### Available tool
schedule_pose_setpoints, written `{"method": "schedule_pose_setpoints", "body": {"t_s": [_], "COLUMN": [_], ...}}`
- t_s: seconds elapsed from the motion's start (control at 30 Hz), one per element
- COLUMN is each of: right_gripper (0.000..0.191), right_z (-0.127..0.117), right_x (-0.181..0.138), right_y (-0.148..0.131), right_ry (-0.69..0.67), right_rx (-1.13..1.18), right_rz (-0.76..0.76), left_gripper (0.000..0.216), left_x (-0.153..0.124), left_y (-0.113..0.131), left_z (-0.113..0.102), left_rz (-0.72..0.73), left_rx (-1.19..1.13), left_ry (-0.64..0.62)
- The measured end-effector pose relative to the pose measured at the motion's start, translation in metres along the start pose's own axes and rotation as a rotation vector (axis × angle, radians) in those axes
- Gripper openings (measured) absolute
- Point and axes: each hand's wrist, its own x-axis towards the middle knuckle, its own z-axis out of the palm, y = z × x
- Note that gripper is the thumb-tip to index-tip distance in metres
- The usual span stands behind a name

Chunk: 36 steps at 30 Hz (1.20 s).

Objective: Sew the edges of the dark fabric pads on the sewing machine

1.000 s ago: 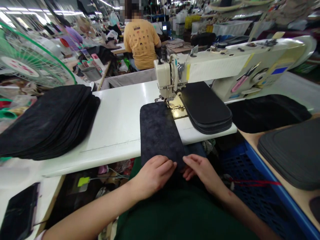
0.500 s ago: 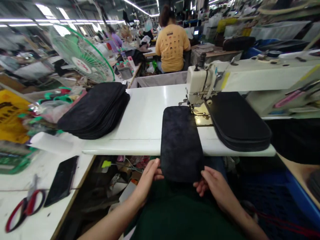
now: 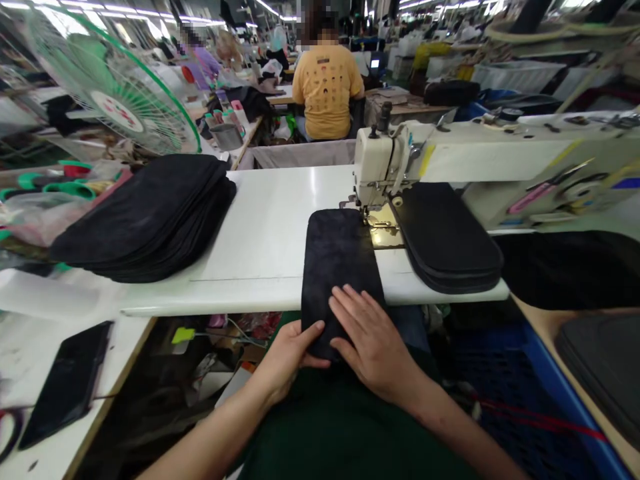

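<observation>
A black fabric panel (image 3: 336, 253) with rounded corners lies under the needle area of the sewing machine (image 3: 383, 163) and hangs over the table's front edge. My left hand (image 3: 295, 347) pinches the panel's lower left corner, thumb on top and fingers beneath. Lying flat on the panel's lower right part is my right hand (image 3: 367, 333), its fingers stretched out. Right of the needle rests a stack of black panels (image 3: 450, 233). A taller stack of black panels (image 3: 145, 213) sits at the table's left end.
On the left side table lie a phone (image 3: 67, 380) and a white roll (image 3: 40, 293); scissors show only partly. A green fan (image 3: 115, 100) stands behind. A person in a yellow shirt (image 3: 327, 90) sits ahead. A blue crate (image 3: 540, 387) is low on the right.
My right hand has moved from the panel's lower right corner up onto its surface and flattened. My left hand now grips the lower left corner. The view has shifted rightward.
</observation>
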Motion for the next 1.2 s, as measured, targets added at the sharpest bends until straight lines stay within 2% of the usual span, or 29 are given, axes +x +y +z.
{"method": "schedule_pose_setpoints", "body": {"t_s": [0.07,0.17,0.27,0.37,0.43,0.5,0.6,0.63,0.67,0.73,0.77,0.8,0.83,0.9,0.93,0.97,1.03,1.2], "right_gripper": [0.047,0.042,0.038,0.041,0.041,0.033,0.019,0.017,0.017,0.019,0.019,0.019,0.019,0.019,0.019,0.019,0.02,0.02], "right_z": [0.006,0.003,-0.01,-0.017,-0.017,-0.015,-0.015,-0.015,-0.016,-0.018,-0.018,-0.018,-0.018,-0.017,-0.017,-0.016,-0.015,-0.014], "right_x": [0.004,-0.016,-0.05,-0.072,-0.074,-0.069,-0.058,-0.056,-0.054,-0.051,-0.05,-0.049,-0.048,-0.046,-0.045,-0.043,-0.04,-0.023], "right_y": [0.002,0.019,0.038,0.043,0.04,0.035,0.031,0.03,0.03,0.03,0.03,0.03,0.03,0.03,0.03,0.03,0.032,0.045], "right_ry": [-0.1,-0.071,0.115,0.3,0.322,0.3,0.288,0.289,0.288,0.273,0.263,0.259,0.256,0.256,0.252,0.247,0.239,0.239], "right_rx": [-0.003,-0.036,-0.087,-0.164,-0.218,-0.257,-0.268,-0.257,-0.239,-0.199,-0.185,-0.175,-0.17,-0.165,-0.158,-0.149,-0.13,-0.102], "right_rz": [-0.069,-0.04,0.056,0.152,0.074,-0.058,-0.159,-0.176,-0.189,-0.205,-0.211,-0.216,-0.216,-0.213,-0.21,-0.206,-0.196,-0.159], "left_gripper": [0.032,0.023,0.017,0.013,0.014,0.018,0.035,0.045,0.053,0.06,0.057,0.05,0.04,0.027,0.03,0.035,0.039,0.04], "left_x": [0.0,0.001,0.002,0.002,0.002,0.001,-0.001,-0.002,-0.002,0.0,0.004,0.009,0.016,0.033,0.043,0.052,0.067,0.089], "left_y": [0.003,0.006,0.01,0.013,0.012,0.011,0.018,0.023,0.03,0.047,0.055,0.062,0.067,0.071,0.07,0.068,0.064,0.075], "left_z": [0.001,0.0,0.0,0.002,0.004,0.002,-0.01,-0.015,-0.019,-0.022,-0.019,-0.013,-0.004,0.017,0.027,0.035,0.046,0.046], "left_rz": [-0.03,-0.092,-0.132,-0.153,-0.16,-0.16,-0.145,-0.074,0.057,0.457,0.685,0.896,1.062,1.271,1.316,1.33,1.308,1.248], "left_rx": [-0.028,-0.021,-0.001,-0.001,0.012,0.054,0.32,0.478,0.654,0.992,1.124,1.241,1.351,1.518,1.575,1.62,1.667,1.664], "left_ry": [0.013,0.006,-0.002,0.015,0.021,0.019,0.014,0.064,0.158,0.394,0.449,0.417,0.295,-0.06,-0.209,-0.313,-0.413,-0.471]}}
